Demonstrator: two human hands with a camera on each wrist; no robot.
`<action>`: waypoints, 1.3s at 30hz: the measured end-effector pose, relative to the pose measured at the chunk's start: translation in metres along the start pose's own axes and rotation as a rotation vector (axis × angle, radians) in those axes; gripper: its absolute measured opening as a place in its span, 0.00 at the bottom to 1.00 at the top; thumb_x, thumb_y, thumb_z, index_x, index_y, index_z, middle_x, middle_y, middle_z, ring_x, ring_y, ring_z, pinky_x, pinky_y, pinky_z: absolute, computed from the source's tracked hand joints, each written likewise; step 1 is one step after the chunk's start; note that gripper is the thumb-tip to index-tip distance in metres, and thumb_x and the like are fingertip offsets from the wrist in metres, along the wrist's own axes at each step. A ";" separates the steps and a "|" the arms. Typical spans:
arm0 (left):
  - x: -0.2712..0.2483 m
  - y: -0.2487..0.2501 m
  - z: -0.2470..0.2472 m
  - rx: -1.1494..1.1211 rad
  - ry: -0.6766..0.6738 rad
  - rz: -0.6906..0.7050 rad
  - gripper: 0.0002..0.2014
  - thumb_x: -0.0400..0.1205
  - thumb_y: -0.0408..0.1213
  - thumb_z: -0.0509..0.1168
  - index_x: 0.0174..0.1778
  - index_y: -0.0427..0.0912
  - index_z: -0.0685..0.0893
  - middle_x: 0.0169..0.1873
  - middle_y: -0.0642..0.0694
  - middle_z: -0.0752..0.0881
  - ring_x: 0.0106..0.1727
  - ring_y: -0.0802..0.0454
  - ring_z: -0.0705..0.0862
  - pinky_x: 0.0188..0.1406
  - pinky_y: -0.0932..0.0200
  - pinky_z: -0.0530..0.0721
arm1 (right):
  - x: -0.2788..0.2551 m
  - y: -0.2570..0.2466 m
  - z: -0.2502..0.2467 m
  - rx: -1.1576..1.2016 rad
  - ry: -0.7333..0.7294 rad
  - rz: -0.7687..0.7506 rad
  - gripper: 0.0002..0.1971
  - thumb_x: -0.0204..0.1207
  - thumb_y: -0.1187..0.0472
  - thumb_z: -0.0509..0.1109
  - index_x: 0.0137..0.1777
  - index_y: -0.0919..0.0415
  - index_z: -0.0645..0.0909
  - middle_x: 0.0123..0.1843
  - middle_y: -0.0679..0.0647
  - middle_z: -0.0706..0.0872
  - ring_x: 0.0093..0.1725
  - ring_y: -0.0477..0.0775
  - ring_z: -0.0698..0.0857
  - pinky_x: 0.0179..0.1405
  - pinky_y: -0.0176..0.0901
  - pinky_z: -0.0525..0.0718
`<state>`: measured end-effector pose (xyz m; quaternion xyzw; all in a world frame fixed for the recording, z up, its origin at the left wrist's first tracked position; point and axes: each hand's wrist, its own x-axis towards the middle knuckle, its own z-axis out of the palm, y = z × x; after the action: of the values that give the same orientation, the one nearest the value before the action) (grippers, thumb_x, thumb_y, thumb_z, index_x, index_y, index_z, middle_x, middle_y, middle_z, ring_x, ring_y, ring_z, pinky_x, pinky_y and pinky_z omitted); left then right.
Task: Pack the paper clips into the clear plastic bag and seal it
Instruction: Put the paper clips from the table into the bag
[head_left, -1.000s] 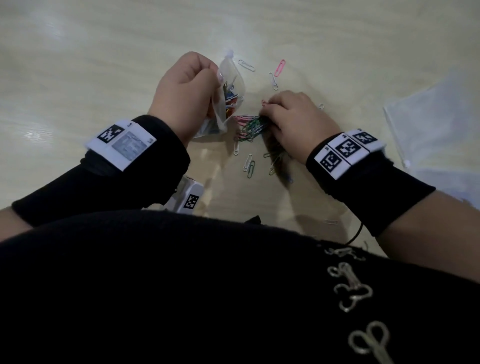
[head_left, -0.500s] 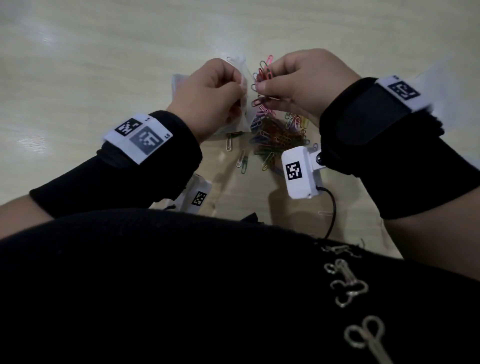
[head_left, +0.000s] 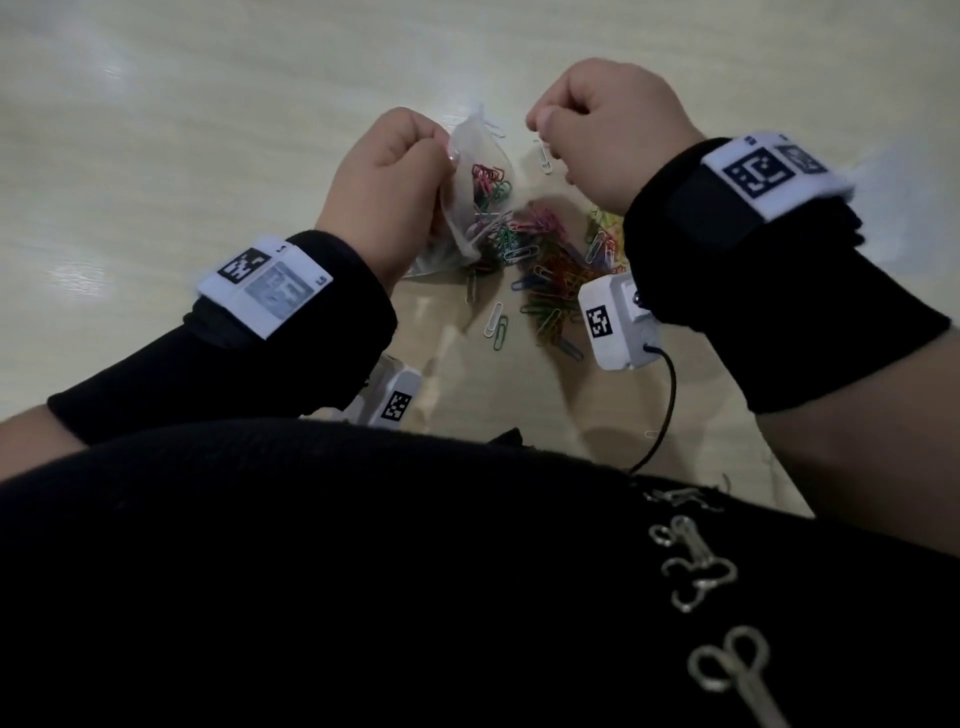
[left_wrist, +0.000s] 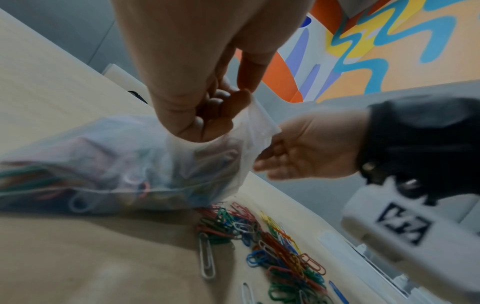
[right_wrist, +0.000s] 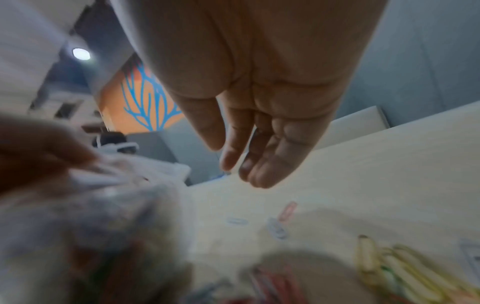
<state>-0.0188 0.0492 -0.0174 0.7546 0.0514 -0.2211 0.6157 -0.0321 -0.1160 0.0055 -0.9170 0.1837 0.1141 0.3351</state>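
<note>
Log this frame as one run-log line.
phase: filling | left hand: holds clear plastic bag open, clips inside | right hand: empty, raised beside bag mouth | loose paper clips: pile on table | seal: not done

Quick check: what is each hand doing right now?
Left hand: grips the clear plastic bag by its mouth.
Right hand: open, fingers relaxed, holding nothing.

The left hand (left_wrist: 187, 86) pinches the clear plastic bag (left_wrist: 124, 164) open at its mouth, above loose paper clips (left_wrist: 272, 246) on the table (left_wrist: 64, 267).
</note>
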 end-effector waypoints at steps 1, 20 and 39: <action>0.000 0.000 -0.001 -0.005 -0.001 -0.005 0.08 0.73 0.33 0.58 0.30 0.49 0.76 0.16 0.59 0.75 0.20 0.60 0.71 0.22 0.66 0.69 | 0.008 0.005 0.005 -0.077 0.017 0.012 0.13 0.83 0.57 0.57 0.59 0.59 0.81 0.61 0.48 0.83 0.58 0.51 0.82 0.58 0.46 0.80; 0.004 0.011 -0.023 -0.058 0.118 0.072 0.10 0.71 0.33 0.58 0.25 0.50 0.76 0.19 0.56 0.72 0.25 0.57 0.71 0.22 0.68 0.68 | -0.015 0.037 0.040 -0.493 -0.365 -0.473 0.24 0.79 0.50 0.64 0.75 0.53 0.72 0.80 0.47 0.69 0.76 0.56 0.72 0.69 0.48 0.73; -0.006 0.008 0.001 -0.018 -0.033 0.012 0.04 0.69 0.35 0.57 0.31 0.46 0.77 0.21 0.48 0.77 0.23 0.48 0.75 0.24 0.64 0.73 | -0.047 0.074 0.045 -0.638 -0.269 -0.506 0.20 0.72 0.61 0.61 0.65 0.58 0.80 0.69 0.57 0.80 0.66 0.72 0.76 0.64 0.64 0.78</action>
<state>-0.0219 0.0477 -0.0080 0.7456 0.0387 -0.2296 0.6244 -0.1096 -0.1266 -0.0552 -0.9678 -0.1369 0.1982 0.0731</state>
